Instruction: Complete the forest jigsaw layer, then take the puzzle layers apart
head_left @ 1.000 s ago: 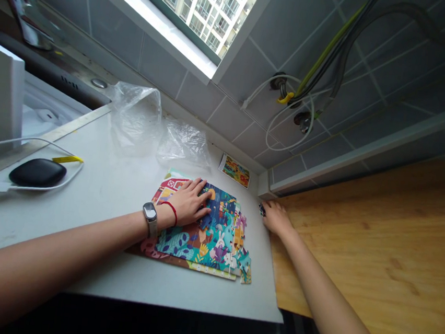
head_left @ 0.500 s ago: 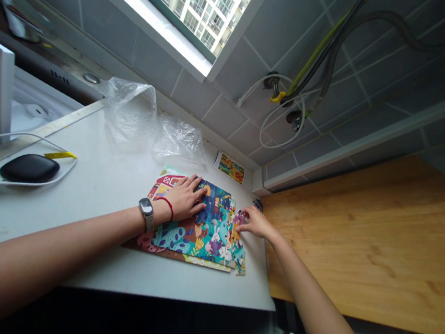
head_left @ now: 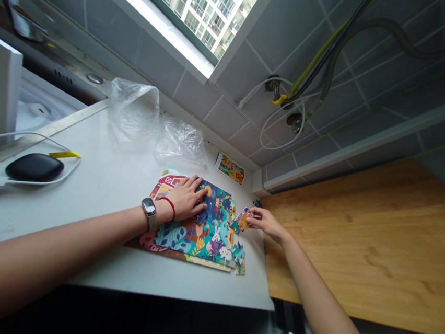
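Observation:
A colourful jigsaw puzzle [head_left: 216, 234] with animals and plants lies on the white counter, on top of other printed boards. My left hand [head_left: 188, 199] rests flat on its upper left part, fingers spread. At the puzzle's right side, my right hand [head_left: 264, 222] pinches a small cluster of puzzle pieces [head_left: 244, 219], purple, orange and teal. The cluster is tilted, and its lower left end is close to the puzzle's right edge; I cannot tell whether they touch. More loose puzzle pieces [head_left: 239, 258] sit at the lower right corner.
Crumpled clear plastic bags [head_left: 133, 111] lie at the back of the counter, near a small picture card [head_left: 230, 168]. A black oval case [head_left: 34, 167] with a white cable is on the left. A wooden board [head_left: 364, 249] adjoins the counter on the right.
My right hand has drawn slightly right, away from the puzzle, turning the piece cluster from upright to slanted. My left hand stays in place on the puzzle.

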The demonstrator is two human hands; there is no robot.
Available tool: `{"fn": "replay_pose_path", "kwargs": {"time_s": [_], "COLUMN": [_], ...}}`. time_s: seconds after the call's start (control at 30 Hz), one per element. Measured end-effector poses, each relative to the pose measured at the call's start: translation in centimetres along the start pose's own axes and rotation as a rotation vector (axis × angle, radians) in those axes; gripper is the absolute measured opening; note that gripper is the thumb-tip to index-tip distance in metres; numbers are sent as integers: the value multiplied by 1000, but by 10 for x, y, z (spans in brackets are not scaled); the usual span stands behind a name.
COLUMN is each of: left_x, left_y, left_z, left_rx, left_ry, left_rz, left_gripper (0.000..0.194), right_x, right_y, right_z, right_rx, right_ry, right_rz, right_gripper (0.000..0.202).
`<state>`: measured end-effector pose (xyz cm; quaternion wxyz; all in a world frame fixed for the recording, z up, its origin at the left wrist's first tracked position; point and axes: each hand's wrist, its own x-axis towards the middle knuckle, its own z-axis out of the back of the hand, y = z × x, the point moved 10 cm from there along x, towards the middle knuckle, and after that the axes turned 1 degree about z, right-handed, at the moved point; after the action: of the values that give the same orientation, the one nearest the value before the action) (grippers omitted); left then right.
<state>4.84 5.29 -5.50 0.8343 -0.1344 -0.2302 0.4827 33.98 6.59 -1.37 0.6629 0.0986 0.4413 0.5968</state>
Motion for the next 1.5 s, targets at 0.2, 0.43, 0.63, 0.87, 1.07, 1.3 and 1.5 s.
{"fn": "replay_pose_path", "kwargs": {"time_s": [0.2,0.43,0.63,0.87,1.07,1.3,1.5], "left_x": [0,1,4,8,10,9,7], "left_y": [0,0,-22,-13,-11,-9,-7], "left_z": [0,11,34,13,12,-2,-22], "left_rx": [-15,-120,-581,-988,-1093,-1330,-1555], "left_ry": [-3,-44,-71,64,96,155,254], "left_rz": [-2,2,-171,-12,-12,144,334], "left_gripper": [56,49,40,25,25,43,56], "right_x": [-4,-15,-12,-6,-1,-10,-46], "right_y": [3,25,67,101,97,100,131], "right_z": [9,1,-41,-72,-54,-70,-68], "right_rx": [168,342,445,509,538,432,177], "right_ry": [-78,-151,-151,-200,-386,-457,-627], "right_rz": [-11,63,175,278,322,398,650], "right_gripper": [64,57,51,52,49,45,23]}}
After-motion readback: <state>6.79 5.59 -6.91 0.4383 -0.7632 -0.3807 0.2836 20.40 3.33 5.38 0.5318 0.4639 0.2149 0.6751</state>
